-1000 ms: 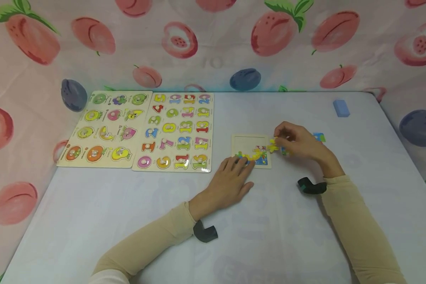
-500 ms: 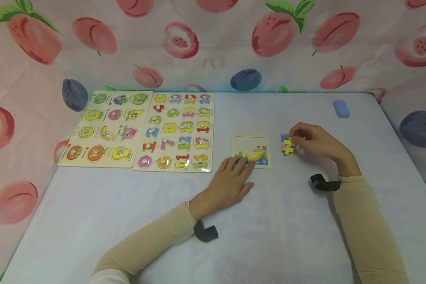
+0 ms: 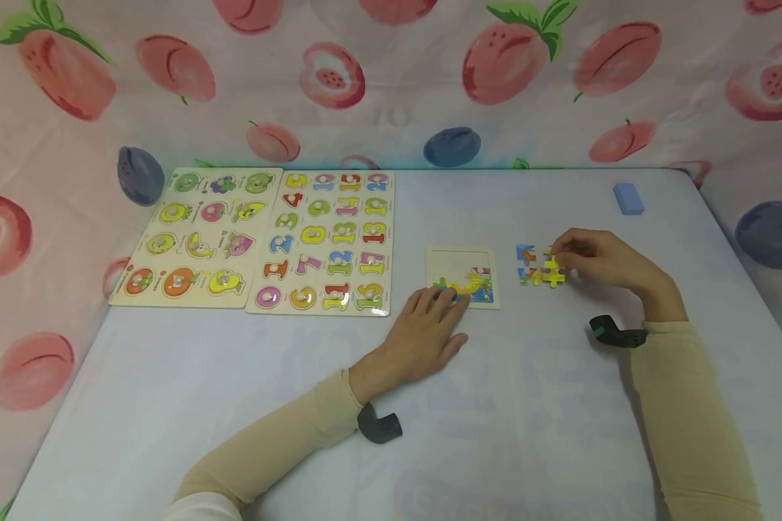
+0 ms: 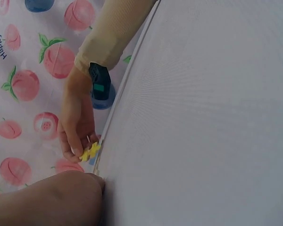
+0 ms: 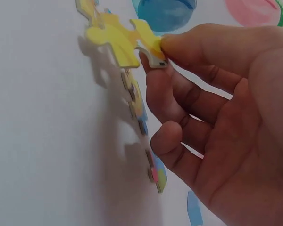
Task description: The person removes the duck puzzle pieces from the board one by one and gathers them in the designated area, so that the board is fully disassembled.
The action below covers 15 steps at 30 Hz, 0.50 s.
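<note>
My right hand (image 3: 609,264) pinches a yellow jigsaw piece (image 5: 118,40) between thumb and index finger, as the right wrist view shows. The piece (image 3: 552,275) is held close over the table, right of the puzzle tray. Beside it lie loose jigsaw pieces (image 3: 526,253) in blue, orange and yellow. More pieces (image 5: 158,174) show below my fingers in the right wrist view. My left hand (image 3: 420,336) rests with extended fingers on the near left edge of the small wooden puzzle tray (image 3: 459,250). Joined pieces (image 3: 478,286) fill its lower right part; the fingers hide some of them.
Left of the tray lie a number board (image 3: 326,250) and, against it, a fruit board (image 3: 192,239), both with knobbed pieces. A blue block (image 3: 628,198) sits at the back right of the white table (image 3: 495,405). Fruit-print cloth (image 3: 391,87) hangs behind.
My right hand has moved right, away from the tray, with the yellow jigsaw piece, uncovering loose pieces on the table. My left hand has stayed on the tray.
</note>
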Each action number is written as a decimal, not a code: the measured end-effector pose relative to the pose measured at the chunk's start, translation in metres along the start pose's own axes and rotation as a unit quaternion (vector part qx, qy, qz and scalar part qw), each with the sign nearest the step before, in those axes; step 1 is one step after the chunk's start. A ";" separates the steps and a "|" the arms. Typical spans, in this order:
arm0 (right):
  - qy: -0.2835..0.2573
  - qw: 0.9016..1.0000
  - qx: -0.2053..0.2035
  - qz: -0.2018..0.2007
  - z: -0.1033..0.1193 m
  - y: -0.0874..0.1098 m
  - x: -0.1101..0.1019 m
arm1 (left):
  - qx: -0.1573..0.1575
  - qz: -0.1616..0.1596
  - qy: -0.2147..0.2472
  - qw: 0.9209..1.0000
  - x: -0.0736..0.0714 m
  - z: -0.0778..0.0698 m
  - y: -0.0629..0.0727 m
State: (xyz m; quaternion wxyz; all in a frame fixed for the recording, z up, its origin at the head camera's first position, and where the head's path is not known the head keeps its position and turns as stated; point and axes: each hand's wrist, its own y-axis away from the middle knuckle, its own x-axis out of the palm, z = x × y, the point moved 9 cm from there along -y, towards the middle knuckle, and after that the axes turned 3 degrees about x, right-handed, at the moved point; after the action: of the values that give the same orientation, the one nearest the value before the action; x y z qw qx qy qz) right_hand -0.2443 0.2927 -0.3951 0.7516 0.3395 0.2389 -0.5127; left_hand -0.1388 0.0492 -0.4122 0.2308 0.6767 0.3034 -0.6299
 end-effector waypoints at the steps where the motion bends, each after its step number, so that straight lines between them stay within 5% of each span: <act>1: 0.002 1.000 0.002 0.000 -0.001 0.000 -0.001 | -0.001 0.001 0.000 1.000 0.000 0.000 0.000; 15: 0.011 1.000 0.026 0.002 -0.009 0.004 -0.005 | -0.001 -0.002 -0.006 1.000 -0.001 0.000 0.001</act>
State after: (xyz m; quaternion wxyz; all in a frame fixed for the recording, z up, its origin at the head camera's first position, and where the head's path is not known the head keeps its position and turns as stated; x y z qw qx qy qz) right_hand -0.2426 0.3036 -0.3960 0.7408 0.3655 0.2330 -0.5131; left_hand -0.1384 0.0487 -0.4116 0.2317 0.6719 0.3037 -0.6345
